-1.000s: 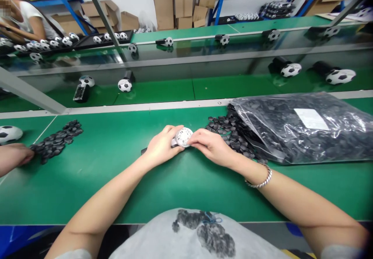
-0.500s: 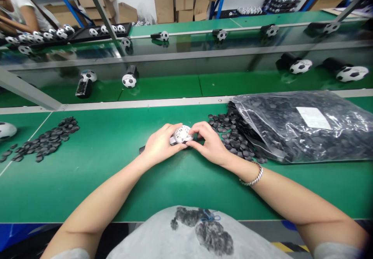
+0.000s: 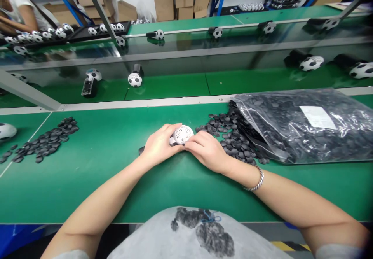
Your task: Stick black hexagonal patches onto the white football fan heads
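My left hand (image 3: pixel 161 144) is wrapped round a toy football (image 3: pixel 183 133), a white ball with open holes in its shell. A dark part juts out on the far side of that hand, at its left. At the ball's lower right edge, my right hand (image 3: pixel 206 150) has its fingers pinched together. What lies between those fingertips is hidden. Just beyond the right hand is a loose heap of small black patches (image 3: pixel 239 148). They spill from a clear plastic bag (image 3: pixel 291 115) full of the same pieces.
More black patches (image 3: pixel 49 140) lie at the left, near a white ball (image 3: pixel 7 130) at the edge. Behind a metal rail (image 3: pixel 148 105), finished footballs with black bases (image 3: pixel 135 80) ride on a green belt (image 3: pixel 175 88). A co-worker (image 3: pixel 21 8) sits at the far left beside a ball-filled tray (image 3: pixel 78 35).
My right fingers have come down from the ball's top to its lower right side and closed together. Footballs on the near belt have shifted right; those on the far lane have shifted left.
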{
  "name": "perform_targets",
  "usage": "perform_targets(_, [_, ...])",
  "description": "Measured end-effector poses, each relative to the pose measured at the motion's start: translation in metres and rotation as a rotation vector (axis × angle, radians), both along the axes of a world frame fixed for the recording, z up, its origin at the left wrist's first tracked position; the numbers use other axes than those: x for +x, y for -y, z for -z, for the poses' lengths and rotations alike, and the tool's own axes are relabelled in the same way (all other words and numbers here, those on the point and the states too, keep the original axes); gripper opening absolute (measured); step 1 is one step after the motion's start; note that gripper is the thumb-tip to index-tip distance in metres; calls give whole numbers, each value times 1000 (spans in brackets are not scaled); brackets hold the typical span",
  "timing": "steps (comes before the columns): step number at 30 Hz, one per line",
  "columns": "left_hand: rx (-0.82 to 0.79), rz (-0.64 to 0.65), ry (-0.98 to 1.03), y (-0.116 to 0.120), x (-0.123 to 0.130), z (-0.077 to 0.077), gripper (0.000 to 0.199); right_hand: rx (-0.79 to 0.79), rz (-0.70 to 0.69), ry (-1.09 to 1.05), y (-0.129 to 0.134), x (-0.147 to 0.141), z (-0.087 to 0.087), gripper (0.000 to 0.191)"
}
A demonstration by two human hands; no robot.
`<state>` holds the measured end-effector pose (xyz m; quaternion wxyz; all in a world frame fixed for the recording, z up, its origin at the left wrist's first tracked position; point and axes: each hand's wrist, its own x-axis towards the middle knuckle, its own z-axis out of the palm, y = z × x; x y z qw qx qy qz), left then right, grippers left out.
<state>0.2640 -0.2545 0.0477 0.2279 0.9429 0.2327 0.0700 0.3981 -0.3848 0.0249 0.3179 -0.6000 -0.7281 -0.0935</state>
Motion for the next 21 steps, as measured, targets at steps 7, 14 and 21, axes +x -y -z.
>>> perform_targets(7, [236, 46, 205, 4, -2, 7, 39, -87, -20, -196, -2, 5, 5, 11])
perform_targets(14, [431, 223, 375, 3, -4, 7, 14, -139, -47, -480, 0, 3, 1, 3])
perform_targets(21, [498, 168, 562, 4, -9, -4, 13, 74, -69, -532, 3, 12, -9, 10])
